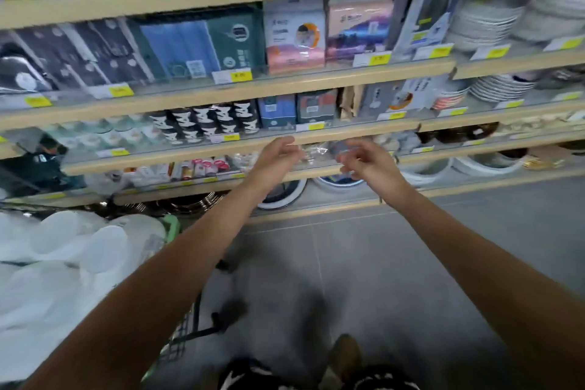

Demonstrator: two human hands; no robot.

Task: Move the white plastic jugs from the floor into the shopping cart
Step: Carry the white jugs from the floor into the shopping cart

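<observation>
Shoes (343,358) and patterned shorts sat at the bottom edge, nearest the lens, on grey floor (364,263) tiles.

At the left edge, white jugs (72,250) were piled high in the cart (183,336), whose dark wire side and green trim (172,226) showed just right of the heap. Blur hid any handles or caps, so no count possible. No jug was visible on the bare floor in view; whether any remained elsewhere can't be told.

Moving right, both forearms reached fwd toward the shelves (221,98). Left hand (278,152) was loosely curled, empty, fingers relaxed, in front of a lower shelf lip. Right hand (364,158) was just beside it, also half-curled, a small gap btwn the two. Something clear and glassy showed btwn them, but it looked like shelf stock behind, not gripped; can't be sure.

Far right: stacked plates (487,25) and bowls on the shelves.

Handling, as a guess: jugs looked empty, so light, thin-walled, a bit flexible, smooth and prob. slippery. Best hold would be at the handle or neck, not squeezing the body. The pile looked loose, so any added jug could roll off unless nested low against the cart side.
</observation>
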